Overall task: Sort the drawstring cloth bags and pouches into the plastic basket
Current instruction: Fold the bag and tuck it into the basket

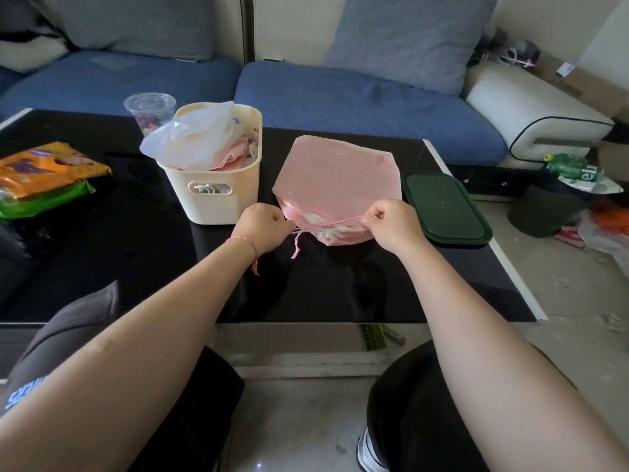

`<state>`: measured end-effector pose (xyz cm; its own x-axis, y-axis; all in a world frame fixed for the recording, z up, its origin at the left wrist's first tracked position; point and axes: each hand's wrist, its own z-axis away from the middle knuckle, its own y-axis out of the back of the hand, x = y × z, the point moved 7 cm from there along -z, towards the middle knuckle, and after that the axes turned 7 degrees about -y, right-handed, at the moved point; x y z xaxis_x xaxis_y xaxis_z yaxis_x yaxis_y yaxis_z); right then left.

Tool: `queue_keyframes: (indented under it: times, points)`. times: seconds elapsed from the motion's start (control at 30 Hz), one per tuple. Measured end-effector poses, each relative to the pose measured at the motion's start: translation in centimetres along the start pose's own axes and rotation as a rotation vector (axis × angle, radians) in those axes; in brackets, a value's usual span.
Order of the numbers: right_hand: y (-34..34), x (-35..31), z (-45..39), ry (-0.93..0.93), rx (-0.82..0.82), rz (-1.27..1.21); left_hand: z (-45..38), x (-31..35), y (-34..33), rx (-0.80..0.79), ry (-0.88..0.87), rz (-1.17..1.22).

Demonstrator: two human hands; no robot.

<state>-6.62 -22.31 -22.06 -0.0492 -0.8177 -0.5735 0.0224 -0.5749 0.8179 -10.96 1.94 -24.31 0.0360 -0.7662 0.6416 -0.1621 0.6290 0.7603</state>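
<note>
At the middle of the frame, a pink drawstring bag (335, 180) lies flat on the black table (340, 284), just right of the cream plastic basket (218, 185), which already holds pouches. Left hand (263, 224) and right hand (389, 223) each pinch an end of the pink drawstring (335, 222), apparently cinching the mouth. Next, the closed bag likely needs lifting leftward into the crowded basket.

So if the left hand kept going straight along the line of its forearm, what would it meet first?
Probably the pink drawstring bag: the left hand points up and right at the bag's near-left edge. The cream basket sits just left of that line, though depth is unclear.
</note>
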Motion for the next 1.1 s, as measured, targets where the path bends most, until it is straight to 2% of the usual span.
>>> queue_keyframes:
  times: [0.1, 0.2, 0.27, 0.3, 0.43, 0.5, 0.6, 0.7, 0.8, 0.87, 0.97, 1.1]
  points:
    - [0.0, -0.8, 0.2, 0.115, -0.035, 0.053, -0.1, 1.1, 0.5, 0.059, -0.128, 0.023]
    - [-1.9, -1.3, 0.7, 0.193, -0.139, 0.351, 0.0, 2.5, 0.4, 0.088, -0.219, 0.06]
    - [-3.0, -1.5, 0.9, 0.221, -0.156, 0.503, 0.2, 3.0, 0.0, 0.059, -0.234, 0.085]
    - [-3.1, -1.4, 1.0, 0.209, -0.169, 0.503, 0.3, 3.3, -0.3, 0.018, -0.239, 0.065]
    - [-1.2, -1.5, 1.7, 0.074, -0.311, 0.038, 0.3, 4.3, -0.9, -0.084, -0.306, -0.125]
    - [0.6, -1.4, 1.9, -0.014, -0.3, -0.166, 0.0, 4.1, -0.7, -0.103, -0.261, -0.121]
    - [2.7, 0.2, 1.7, -0.254, -0.21, -0.444, -0.7, 3.0, 0.1, -0.069, -0.099, 0.093]
    - [3.7, 1.2, 1.1, -0.286, -0.153, -0.597, -1.0, 2.1, 0.3, 0.022, 0.014, 0.315]
    - [4.4, 1.6, 1.1, -0.183, -0.061, -0.478, -0.8, 1.3, 0.1, 0.075, 0.084, 0.259]
    - [3.6, 1.9, 1.2, -0.179, -0.116, -0.423, -0.7, 0.4, -0.4, 0.04, 0.109, 0.147]
    - [1.7, 2.2, 1.4, -0.198, -0.222, -0.206, -0.3, -0.6, -1.0, -0.029, 0.19, 0.108]
    - [0.1, 2.6, 1.6, -0.213, -0.281, 0.018, -0.1, -0.9, -1.8, -0.141, 0.244, 0.015]
